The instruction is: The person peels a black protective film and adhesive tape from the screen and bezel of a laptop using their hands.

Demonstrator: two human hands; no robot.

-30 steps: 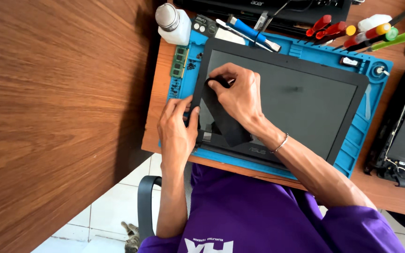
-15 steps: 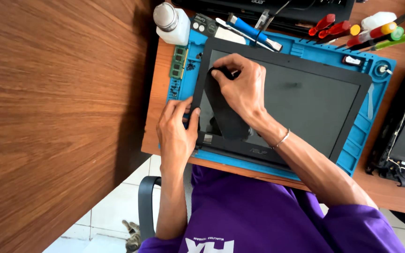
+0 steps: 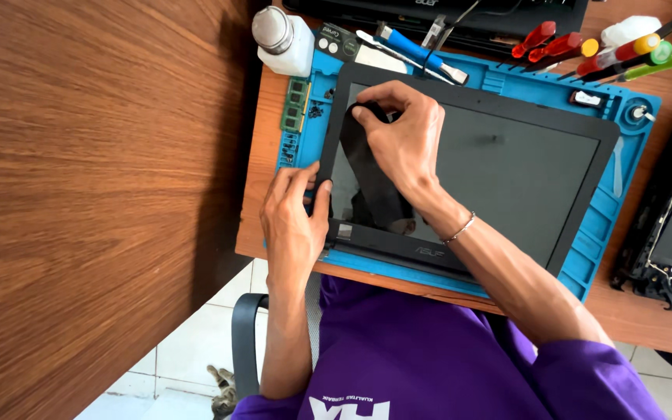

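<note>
A wooden worktop (image 3: pixel 445 299) carries a blue repair mat (image 3: pixel 600 233), and on the mat lies a laptop screen panel (image 3: pixel 507 167) in its black frame, glass side up, with its lower edge toward the person. It looks thin and broad, probably light but easy to crack; the dark glass is glossy and likely slippery, so the plastic frame around the edge seems the safer place to take hold, with pressure kept even and low.

The left hand (image 3: pixel 293 225) rests on the panel's left edge, its fingers curled over the frame and pressed down on it. The right hand (image 3: pixel 406 136) reaches across the glass near the upper left corner, its fingers (image 3: pixel 363 113) pinching a dark strip (image 3: pixel 371 175) that runs down the screen's left part; whether it is tape, film or a flat cable cannot be told. It looks soft and flexible, apt to tear if pulled sharply.

Beyond the mat stand a white bottle (image 3: pixel 280 39), a blue-handled tool (image 3: pixel 414 50) and a row of screwdrivers (image 3: pixel 585 47) with coloured handles. A small green memory board (image 3: pixel 296 105) lies at the mat's left edge.
</note>
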